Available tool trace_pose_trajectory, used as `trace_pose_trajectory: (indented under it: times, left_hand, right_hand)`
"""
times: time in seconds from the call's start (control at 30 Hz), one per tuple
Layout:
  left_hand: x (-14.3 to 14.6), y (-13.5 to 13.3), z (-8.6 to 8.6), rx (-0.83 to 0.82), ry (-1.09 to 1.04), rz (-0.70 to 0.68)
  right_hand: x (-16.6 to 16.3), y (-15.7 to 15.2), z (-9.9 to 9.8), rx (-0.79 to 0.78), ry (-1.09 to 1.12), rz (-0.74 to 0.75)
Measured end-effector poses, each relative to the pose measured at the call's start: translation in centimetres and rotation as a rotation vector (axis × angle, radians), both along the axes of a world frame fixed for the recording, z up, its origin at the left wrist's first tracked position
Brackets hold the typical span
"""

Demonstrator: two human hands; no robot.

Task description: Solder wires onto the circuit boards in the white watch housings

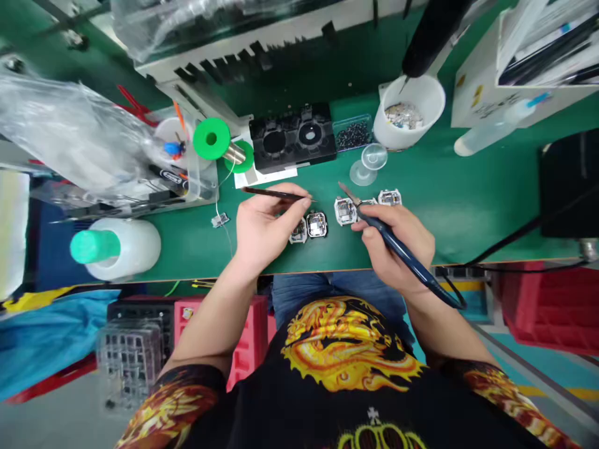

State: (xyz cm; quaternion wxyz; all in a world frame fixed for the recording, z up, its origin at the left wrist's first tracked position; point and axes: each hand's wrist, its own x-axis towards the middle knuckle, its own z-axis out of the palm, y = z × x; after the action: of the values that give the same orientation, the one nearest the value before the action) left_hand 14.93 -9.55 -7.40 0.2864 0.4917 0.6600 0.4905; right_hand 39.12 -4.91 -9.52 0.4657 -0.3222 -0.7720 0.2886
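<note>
The person is sitting close against the near edge of the green table [468, 206]. The left hand [262, 227] is closing its grip around a thin dark pair of tweezers [276, 194], pinched between thumb and fingers, with the tip pointing right. Just beside that hand, two small square metal modules [317, 224] are lying on the table. The right hand [397, 246] is gripping a blue-handled soldering iron [402, 249] like a pen, its tip [344, 187] hovering just above a third module [345, 211]; a fourth module [389, 197] is lying just beyond. Farther back, a black fixture [292, 138] is sitting beside a green solder spool [211, 138], and a white cup [412, 112] is standing to the right, with a small clear dish [369, 163] near it.
</note>
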Motion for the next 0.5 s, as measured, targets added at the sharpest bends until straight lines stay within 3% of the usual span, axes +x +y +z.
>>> trace_pose_trajectory:
  times: [0.2,0.5]
  left_hand:
    - [1.9,0.4,-0.4,-0.002,-0.108,-0.125]
    - [0.8,0.7,-1.2,0.114,-0.010,-0.290]
  right_hand:
    - [-0.1,0.3,0.0,0.011,0.017,0.013]
    - [-0.2,0.4,-0.2,0.019,0.011,0.008]
